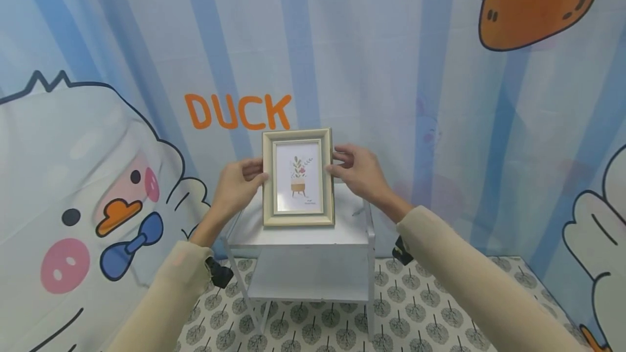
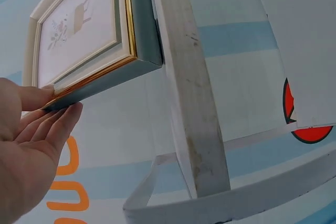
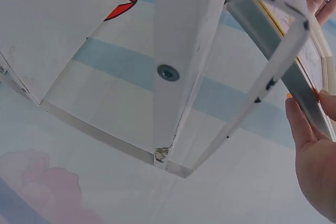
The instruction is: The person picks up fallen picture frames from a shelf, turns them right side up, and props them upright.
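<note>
A cream picture frame (image 1: 268,178) with a gold edge stands upright on the top of a small white shelf stand (image 1: 354,227). Behind its pane is a print of a potted plant (image 1: 298,178). My left hand (image 1: 239,186) holds the frame by its left side, and my right hand (image 1: 359,173) grips the right side. In the left wrist view, the left thumb (image 2: 37,97) lies at the front edge with the fingers behind. The right wrist view shows my right hand (image 3: 317,166) pinching the opposite side, partly cut off by the image edge.
Below the top, the stand has a lower shelf (image 1: 308,276). Its white side rail (image 3: 252,100) has chipped paint. A striped blue curtain (image 1: 371,69) with cartoon ducks hangs behind, and a tree-patterned floor covering (image 1: 411,308) lies underneath.
</note>
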`<state>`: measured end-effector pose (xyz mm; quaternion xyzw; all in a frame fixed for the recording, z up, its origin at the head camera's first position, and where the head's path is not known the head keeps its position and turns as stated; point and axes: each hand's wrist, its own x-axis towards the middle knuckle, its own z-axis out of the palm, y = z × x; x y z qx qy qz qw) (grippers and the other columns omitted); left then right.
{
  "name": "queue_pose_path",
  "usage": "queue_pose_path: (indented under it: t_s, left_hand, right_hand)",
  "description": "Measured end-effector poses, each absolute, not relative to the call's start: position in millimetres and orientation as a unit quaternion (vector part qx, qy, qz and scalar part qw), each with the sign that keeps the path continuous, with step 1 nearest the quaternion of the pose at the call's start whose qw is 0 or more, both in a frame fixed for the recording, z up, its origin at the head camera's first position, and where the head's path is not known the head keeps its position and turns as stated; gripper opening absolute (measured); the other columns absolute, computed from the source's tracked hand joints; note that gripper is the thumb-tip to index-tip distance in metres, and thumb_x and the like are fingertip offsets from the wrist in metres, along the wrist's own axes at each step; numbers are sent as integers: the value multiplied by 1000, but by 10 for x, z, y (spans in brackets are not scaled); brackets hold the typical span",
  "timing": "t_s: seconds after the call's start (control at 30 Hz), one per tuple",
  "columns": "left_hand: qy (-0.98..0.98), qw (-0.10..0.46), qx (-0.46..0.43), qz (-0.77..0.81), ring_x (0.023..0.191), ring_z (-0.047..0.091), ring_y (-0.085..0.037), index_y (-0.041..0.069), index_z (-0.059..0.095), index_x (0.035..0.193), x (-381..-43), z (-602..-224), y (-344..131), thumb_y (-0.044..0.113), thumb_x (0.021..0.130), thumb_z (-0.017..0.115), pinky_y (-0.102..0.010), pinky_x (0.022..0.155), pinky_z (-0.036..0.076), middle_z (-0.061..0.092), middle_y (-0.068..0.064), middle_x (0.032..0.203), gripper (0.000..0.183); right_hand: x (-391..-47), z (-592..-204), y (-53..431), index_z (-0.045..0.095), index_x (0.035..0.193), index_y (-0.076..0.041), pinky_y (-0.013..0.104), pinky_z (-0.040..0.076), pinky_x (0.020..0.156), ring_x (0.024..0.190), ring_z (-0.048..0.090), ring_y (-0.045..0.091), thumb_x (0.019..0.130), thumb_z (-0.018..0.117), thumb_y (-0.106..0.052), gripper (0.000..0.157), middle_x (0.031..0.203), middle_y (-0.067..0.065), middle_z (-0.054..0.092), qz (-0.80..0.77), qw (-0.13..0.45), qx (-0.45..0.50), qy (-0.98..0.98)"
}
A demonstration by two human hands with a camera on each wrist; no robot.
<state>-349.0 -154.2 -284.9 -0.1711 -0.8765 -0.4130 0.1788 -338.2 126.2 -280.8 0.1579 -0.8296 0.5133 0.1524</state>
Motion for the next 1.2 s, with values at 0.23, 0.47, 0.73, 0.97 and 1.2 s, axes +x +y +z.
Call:
queue_pose_path:
  t_s: [0.23, 0.47, 0.73, 0.97, 1.2]
  left_hand:
    - [-868, 199, -174, -420, 122, 73, -35, -3, 61, 140, -3489, -2833, -1555, 10, 103, 67, -41, 99, 63, 70, -23, 135, 40]
    - [-855, 209, -185, -437, 122, 73, -36, -4, 63, 138, -3474, -2832, -1564, 8, 101, 69, -41, 99, 63, 71, -24, 134, 39]
    - [-843, 217, -191, -454, 123, 72, -35, -4, 62, 138, -3410, -2842, -1575, 7, 101, 70, -38, 98, 63, 71, -24, 135, 40]
    - [-838, 220, -209, -453, 123, 73, -34, 0, 62, 138, -3336, -2856, -1616, 11, 101, 71, -35, 98, 63, 71, -21, 135, 40]
    - [-842, 192, -223, -453, 124, 72, -33, 5, 60, 145, -3328, -2877, -1790, 25, 103, 70, -46, 104, 60, 71, -17, 138, 47]
  right_hand:
    - [-3370, -2767, 1281, 53, 151, -3, 43, 60, 106, 125, 71, 34, 98, 76, -18, 60, 149, 16, 63, 508, 160, 161, -831]
    - [-3338, -2739, 1299, 54, 151, -4, 41, 60, 105, 125, 72, 33, 96, 78, -14, 60, 149, 15, 63, 523, 158, 166, -821]
    - [-3290, -2717, 1299, 57, 148, -1, 39, 61, 103, 124, 72, 34, 94, 78, -7, 58, 146, 17, 65, 538, 166, 184, -806]
    - [-3208, -2725, 1327, 58, 147, -2, 38, 61, 102, 127, 71, 32, 96, 76, -10, 54, 145, 17, 66, 522, 177, 197, -811]
    - [-3057, -2719, 1228, 60, 144, 2, 34, 61, 101, 125, 72, 32, 99, 71, -6, 47, 143, 20, 67, 490, 221, 212, -816]
